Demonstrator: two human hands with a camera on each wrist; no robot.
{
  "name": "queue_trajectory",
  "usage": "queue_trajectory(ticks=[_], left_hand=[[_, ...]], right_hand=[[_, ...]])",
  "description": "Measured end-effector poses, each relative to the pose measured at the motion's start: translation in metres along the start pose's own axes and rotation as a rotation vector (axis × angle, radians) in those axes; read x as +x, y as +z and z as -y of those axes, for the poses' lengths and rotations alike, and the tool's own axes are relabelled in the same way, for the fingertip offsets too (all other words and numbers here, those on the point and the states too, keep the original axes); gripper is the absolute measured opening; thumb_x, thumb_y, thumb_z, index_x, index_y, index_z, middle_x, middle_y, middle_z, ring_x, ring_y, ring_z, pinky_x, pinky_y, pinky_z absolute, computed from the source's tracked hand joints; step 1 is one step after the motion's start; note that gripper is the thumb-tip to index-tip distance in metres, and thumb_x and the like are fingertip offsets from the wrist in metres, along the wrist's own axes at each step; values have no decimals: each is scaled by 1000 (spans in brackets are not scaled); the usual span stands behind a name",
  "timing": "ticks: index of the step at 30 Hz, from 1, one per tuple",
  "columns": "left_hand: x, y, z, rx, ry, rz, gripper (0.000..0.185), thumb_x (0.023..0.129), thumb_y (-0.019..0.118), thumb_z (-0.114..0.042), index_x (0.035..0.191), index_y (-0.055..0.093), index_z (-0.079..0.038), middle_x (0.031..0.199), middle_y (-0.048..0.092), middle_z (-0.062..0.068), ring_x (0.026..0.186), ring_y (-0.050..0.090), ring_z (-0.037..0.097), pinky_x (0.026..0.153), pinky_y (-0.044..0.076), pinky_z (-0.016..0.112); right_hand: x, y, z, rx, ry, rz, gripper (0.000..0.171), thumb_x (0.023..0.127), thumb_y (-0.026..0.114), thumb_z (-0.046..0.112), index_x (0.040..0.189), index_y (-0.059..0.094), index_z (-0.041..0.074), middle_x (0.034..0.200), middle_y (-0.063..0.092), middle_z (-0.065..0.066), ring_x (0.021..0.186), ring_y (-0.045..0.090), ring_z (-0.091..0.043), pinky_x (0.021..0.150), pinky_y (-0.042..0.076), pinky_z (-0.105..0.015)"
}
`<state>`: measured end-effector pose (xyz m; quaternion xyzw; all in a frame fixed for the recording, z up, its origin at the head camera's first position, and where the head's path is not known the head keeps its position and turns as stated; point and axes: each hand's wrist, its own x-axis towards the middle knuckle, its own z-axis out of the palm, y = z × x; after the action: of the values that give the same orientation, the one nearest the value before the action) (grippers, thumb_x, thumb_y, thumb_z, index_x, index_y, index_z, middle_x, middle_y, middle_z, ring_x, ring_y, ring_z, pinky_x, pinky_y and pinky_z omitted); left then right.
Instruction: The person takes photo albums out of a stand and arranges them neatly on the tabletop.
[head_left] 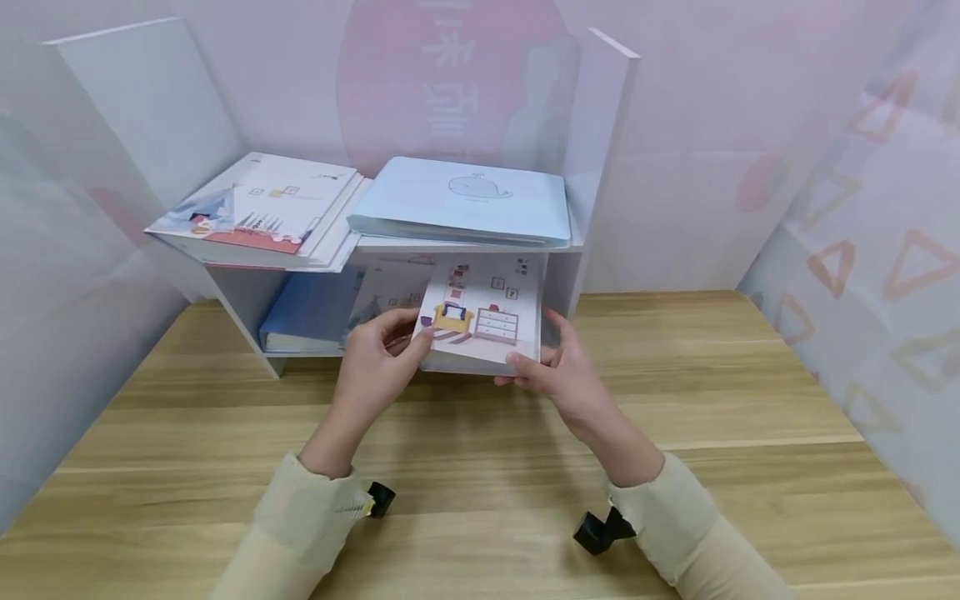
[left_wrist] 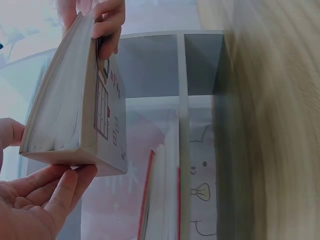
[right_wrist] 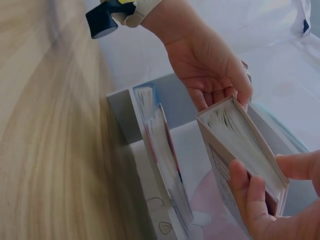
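Observation:
Both hands hold a thick white photo album [head_left: 487, 333], whose cover shows a yellow armchair and a chest of drawers. In the head view it is in front of the shelf's lower compartment, tilted toward the camera. My left hand [head_left: 378, 358] grips its left edge, thumb on the cover and fingers beneath. At the lower right corner my right hand [head_left: 566, 375] pinches it, thumb on the near edge. The left wrist view shows the album's wavy page edges [left_wrist: 57, 105] between the two hands. Its covers stay closed in the right wrist view.
A white two-level shelf [head_left: 472, 248] stands on the wooden table [head_left: 480, 475]. On top lie a stack of white albums [head_left: 277, 196] and a light-blue whale album [head_left: 457, 200]. Below are a blue album [head_left: 311, 304] and another white one [head_left: 382, 292]. Shelf side panels rise on both sides.

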<state>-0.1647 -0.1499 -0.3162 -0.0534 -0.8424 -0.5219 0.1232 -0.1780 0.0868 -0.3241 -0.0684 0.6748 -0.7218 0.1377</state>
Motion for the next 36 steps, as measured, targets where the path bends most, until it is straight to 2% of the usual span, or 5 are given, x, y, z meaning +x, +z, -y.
queue_trajectory(ticks=[4,11,23,31,36], left_hand=[[-4,-4,4,22,3,-7,36,96,64,-19,128,64,-1,122,67,19,113,67,28,90,57,30],[-11,-15,15,46,33,-19,35,95,66,-15,126,64,1,121,68,19,111,68,27,85,56,22],[-26,-26,22,35,46,-41,37,95,65,-13,128,62,3,125,65,22,116,65,33,80,49,5],[-32,-30,22,52,40,-19,38,95,66,-16,128,62,3,126,64,22,112,66,32,81,49,6],[-39,-35,23,26,61,-18,39,96,67,-16,130,62,1,130,63,21,109,66,10,83,49,5]], right_hand=[[-1,7,-4,6,11,8,88,96,63,5,159,1,8,92,75,-4,76,74,-12,74,55,-19],[-3,20,-9,19,-7,35,83,96,62,2,158,7,8,109,72,-21,77,74,-14,74,55,-19],[-7,34,-14,40,1,46,85,95,64,1,158,8,10,100,74,-10,79,74,-16,71,51,-19],[-13,39,-21,35,-14,30,86,95,64,2,158,8,12,112,70,-22,82,74,-17,76,52,-22],[-17,41,-24,38,-31,51,87,95,64,3,159,6,12,117,67,-27,84,74,-18,78,52,-23]])
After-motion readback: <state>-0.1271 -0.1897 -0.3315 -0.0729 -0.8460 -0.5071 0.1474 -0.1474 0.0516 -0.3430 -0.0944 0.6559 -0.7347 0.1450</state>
